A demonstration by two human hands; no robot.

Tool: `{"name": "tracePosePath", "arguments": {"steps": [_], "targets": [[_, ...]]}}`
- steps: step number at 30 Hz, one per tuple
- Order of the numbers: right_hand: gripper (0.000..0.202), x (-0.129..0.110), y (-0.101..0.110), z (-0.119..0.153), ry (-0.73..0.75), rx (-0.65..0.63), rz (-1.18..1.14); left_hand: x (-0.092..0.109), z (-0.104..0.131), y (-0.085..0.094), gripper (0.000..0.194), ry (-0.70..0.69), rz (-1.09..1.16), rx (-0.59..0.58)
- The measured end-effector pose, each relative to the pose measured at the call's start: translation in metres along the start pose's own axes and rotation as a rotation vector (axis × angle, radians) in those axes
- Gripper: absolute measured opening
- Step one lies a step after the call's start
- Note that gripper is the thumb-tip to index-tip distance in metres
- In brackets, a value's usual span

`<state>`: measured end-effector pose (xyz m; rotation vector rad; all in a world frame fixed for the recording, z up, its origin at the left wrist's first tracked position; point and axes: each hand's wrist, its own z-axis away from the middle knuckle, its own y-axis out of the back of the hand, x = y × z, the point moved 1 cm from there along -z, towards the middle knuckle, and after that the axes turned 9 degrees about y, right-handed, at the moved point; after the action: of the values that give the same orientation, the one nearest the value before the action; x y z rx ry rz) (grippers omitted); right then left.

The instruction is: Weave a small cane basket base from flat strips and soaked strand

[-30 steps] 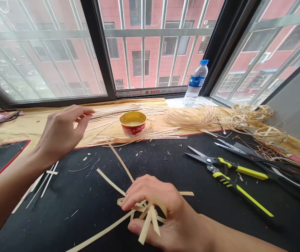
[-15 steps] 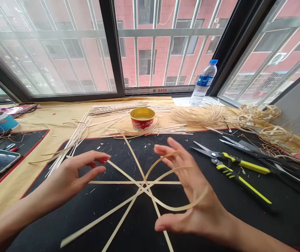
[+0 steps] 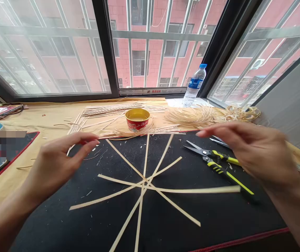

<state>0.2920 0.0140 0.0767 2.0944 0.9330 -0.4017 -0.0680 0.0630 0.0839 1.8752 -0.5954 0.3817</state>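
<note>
Since the frame half a second back, the right hand (image 3: 262, 154) has pulled away from the crossing and swung out to the right, over the yellow-and-black handled snips (image 3: 218, 168), and the bamboo strips (image 3: 145, 184) that were bowed up around it now lie fanned across the black mat (image 3: 73, 231), while the left hand (image 3: 57, 162) sits a little farther from their centre. Five strips cross near one point in the middle of the mat, like uneven spokes. The left hand is loosely curled, only a narrow space between thumb and forefinger, near the upper left strip's end, with nothing seen in it; the right is blurred, thumb hidden, so whether it is spread or pinched cannot be told, though no strip shows in it. To do the spreading well, I would pin the crossing with one fingertip before turning any spoke, since the strips look light and springy and could slide off centre together. Even out the gaps one at a time, as some spokes bunch while others stand well apart, and slide the longest one back to the left: its right end reaches the snips' lower handle and may snag. Check the over-and-under order at the centre, too small to read here, before adding pressure.
</note>
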Motion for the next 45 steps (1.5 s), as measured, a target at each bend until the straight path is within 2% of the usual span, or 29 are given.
{"name": "tracePosePath", "arguments": {"steps": [1,4,5,6,11,13,15,17,19,21,23,25,27,28,30,32,33,39,45], "targets": [[0.029,0.003,-0.006,-0.007,-0.025,-0.07,0.046,0.0,-0.007,-0.006,0.034,-0.053,0.001,-0.044],[0.026,0.014,-0.028,-0.015,-0.088,-0.594,0.095,-0.005,-0.025,-0.023,0.03,-0.162,-0.053,-0.185],[0.027,0.016,-0.033,-0.012,-0.132,-0.733,0.097,-0.009,-0.029,-0.028,0.029,-0.167,-0.066,-0.212],[0.03,0.019,-0.035,-0.008,-0.183,-0.818,0.086,-0.013,-0.032,-0.031,0.029,-0.163,-0.077,-0.229],[0.041,0.018,-0.023,0.02,-0.4,-0.93,-0.088,-0.032,-0.036,-0.03,0.031,-0.073,-0.08,-0.256],[0.041,0.017,-0.014,0.02,-0.42,-0.982,-0.143,-0.035,-0.038,-0.024,0.033,-0.027,-0.072,-0.259],[0.037,0.019,-0.01,0.008,-0.431,-1.022,-0.201,-0.034,-0.042,-0.018,0.034,0.013,-0.056,-0.246],[0.029,0.028,-0.015,-0.014,-0.452,-0.999,-0.214,-0.028,-0.047,-0.013,0.035,0.036,-0.039,-0.224],[0.021,0.043,-0.028,-0.042,-0.54,-0.774,-0.18,-0.017,-0.048,-0.012,0.034,0.039,-0.025,-0.23],[0.015,0.059,-0.05,-0.069,-0.574,-0.655,-0.162,-0.002,-0.041,-0.018,0.032,0.022,-0.018,-0.307],[0.015,0.075,-0.076,-0.088,-0.618,-0.584,-0.158,0.016,-0.021,-0.029,0.03,-0.038,-0.019,-0.448],[0.027,0.089,-0.101,-0.099,-0.665,-0.547,-0.155,0.036,0.01,-0.043,0.019,-0.322,-0.049,-0.498],[0.035,0.098,-0.122,-0.103,-0.698,-0.523,-0.151,0.053,0.046,-0.059,0.018,-0.623,-0.117,-0.5],[0.036,0.101,-0.13,-0.104,-0.709,-0.516,-0.146,0.06,0.063,-0.066,0.016,-0.807,-0.12,-0.45],[0.034,0.106,-0.143,-0.103,-0.718,-0.504,-0.127,0.07,0.089,-0.08,0.014,-1.025,-0.179,-0.337],[0.033,0.108,-0.151,-0.102,-0.715,-0.499,-0.108,0.074,0.101,-0.088,0.025,-1.033,-0.189,-0.205],[0.033,0.109,-0.153,-0.102,-0.71,-0.5,-0.101,0.074,0.102,-0.089,0.027,-1.032,-0.21,-0.191],[0.034,0.111,-0.151,-0.104,-0.679,-0.521,-0.097,0.066,0.087,-0.075,0.024,-1.064,-0.332,-0.288],[0.034,0.111,-0.157,-0.11,-0.664,-0.536,-0.017,0.053,0.077,-0.07,0.018,-1.052,-0.429,-0.26]]}}
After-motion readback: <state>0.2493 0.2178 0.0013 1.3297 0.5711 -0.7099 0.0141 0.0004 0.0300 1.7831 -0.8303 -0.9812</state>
